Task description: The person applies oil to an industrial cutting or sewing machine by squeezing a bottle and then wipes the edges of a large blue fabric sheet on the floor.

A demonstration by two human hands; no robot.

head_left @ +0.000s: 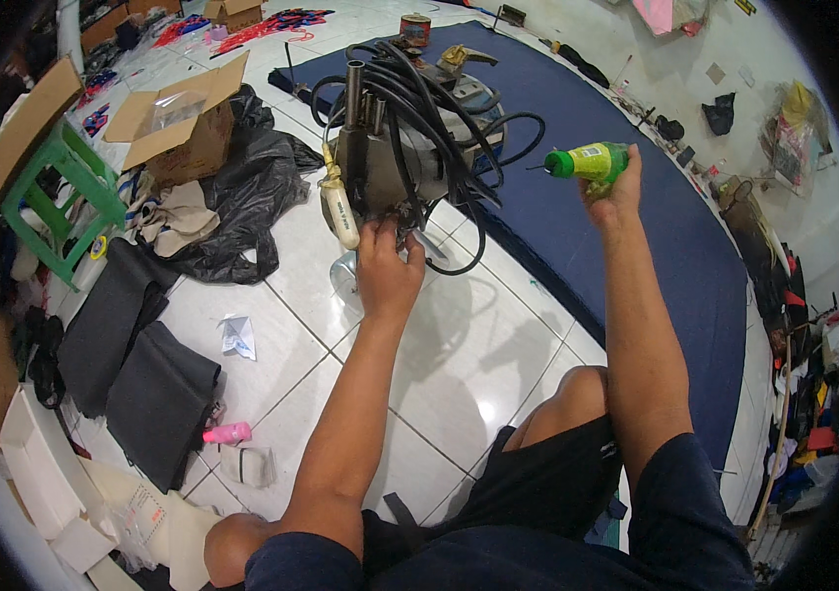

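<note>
A grey metal machine (421, 175), with upright metal tubes, stands tilted in front of me on the tiles. Loops of thick black cable (425, 94) drape over it, and a cream-coloured handle-like piece (339, 209) hangs on its left side. The fingers of my left hand (389, 264) curl against the machine's dark lower part; their tips are partly hidden there. Raised to the right, my right hand (614, 200) grips a green squeeze bottle (587, 162) with a yellow label. The bottle lies nearly level, its thin nozzle pointing left toward the machine.
A dark blue padded sheet (626, 266) spreads behind and right of the machine. On the left are an open cardboard box (188, 138), a black plastic bag (252, 192), a green stool (55, 202) and black fabric pieces (163, 394). A pink bottle (228, 433) lies nearby.
</note>
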